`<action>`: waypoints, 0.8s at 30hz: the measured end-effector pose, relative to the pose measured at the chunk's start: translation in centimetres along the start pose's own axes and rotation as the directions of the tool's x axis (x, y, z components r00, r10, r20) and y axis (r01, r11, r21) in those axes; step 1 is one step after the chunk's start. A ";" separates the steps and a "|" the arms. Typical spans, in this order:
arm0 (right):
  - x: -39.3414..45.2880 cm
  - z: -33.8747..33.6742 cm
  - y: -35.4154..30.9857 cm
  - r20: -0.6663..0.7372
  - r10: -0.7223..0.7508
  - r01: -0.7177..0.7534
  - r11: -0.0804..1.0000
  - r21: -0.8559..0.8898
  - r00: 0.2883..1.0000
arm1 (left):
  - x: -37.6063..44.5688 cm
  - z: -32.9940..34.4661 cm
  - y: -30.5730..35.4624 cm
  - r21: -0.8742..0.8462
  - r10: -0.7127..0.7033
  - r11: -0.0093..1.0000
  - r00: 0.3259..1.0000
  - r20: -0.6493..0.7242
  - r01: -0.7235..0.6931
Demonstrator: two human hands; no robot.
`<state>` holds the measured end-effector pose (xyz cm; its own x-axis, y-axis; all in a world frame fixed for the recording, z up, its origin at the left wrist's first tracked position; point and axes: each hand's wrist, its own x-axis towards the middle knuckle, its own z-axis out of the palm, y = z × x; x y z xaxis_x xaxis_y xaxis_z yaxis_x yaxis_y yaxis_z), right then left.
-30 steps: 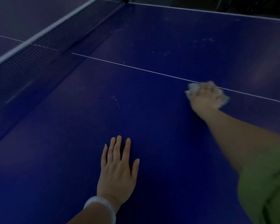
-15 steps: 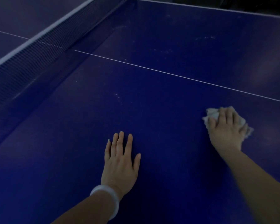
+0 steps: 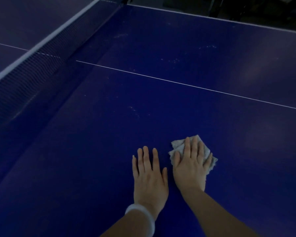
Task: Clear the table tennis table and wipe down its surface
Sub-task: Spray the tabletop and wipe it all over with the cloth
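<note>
While left hand [image 3: 149,177] braces flat, right hand [image 3: 191,166] presses the limp rag [image 3: 177,147], fingers straight; looks soft, light—palm its centre, pale smudges [image 3: 207,47] at twelve o'clock.

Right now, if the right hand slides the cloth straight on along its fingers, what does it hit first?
Nothing solid, apparently: bare blue table lies ahead of the right hand and cloth, then the white centre line. The net sits far left.

Dim room — dark furniture legs [image 3: 217,7] beyond the far edge.
</note>
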<state>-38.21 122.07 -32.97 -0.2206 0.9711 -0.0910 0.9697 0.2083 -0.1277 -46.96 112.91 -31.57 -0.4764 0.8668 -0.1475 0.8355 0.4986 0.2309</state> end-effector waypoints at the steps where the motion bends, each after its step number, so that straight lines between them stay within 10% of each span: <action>1: 0.0 0.1 0.0 0.000 0.002 -0.002 1.000 0.001 1.000 | -0.1 -0.1 -0.4 -0.043 0.037 0.998 0.999 -0.004 -0.037; 6: 0.0 0.3 0.3 -0.013 0.023 -0.023 1.000 -0.007 1.000 | 0.2 -2.3 -7.5 -0.129 0.260 0.957 0.965 -0.024 -0.261; 14: -0.2 0.2 -0.3 -0.027 0.055 -0.056 0.998 -0.010 0.998 | 5.8 -6.1 -23.4 0.047 -0.117 0.991 0.986 -0.116 0.123; 24: 0.9 0.5 -7.0 -0.053 0.349 -0.345 0.936 0.072 0.936 | 6.9 -5.5 -24.5 0.100 -0.138 0.983 0.982 -0.132 0.152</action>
<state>-45.23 121.47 -32.65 0.1377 0.9875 -0.0770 0.9760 -0.1485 -0.1593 -72.24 106.75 -32.99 -0.6191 0.7838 -0.0494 0.7767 0.6204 0.1088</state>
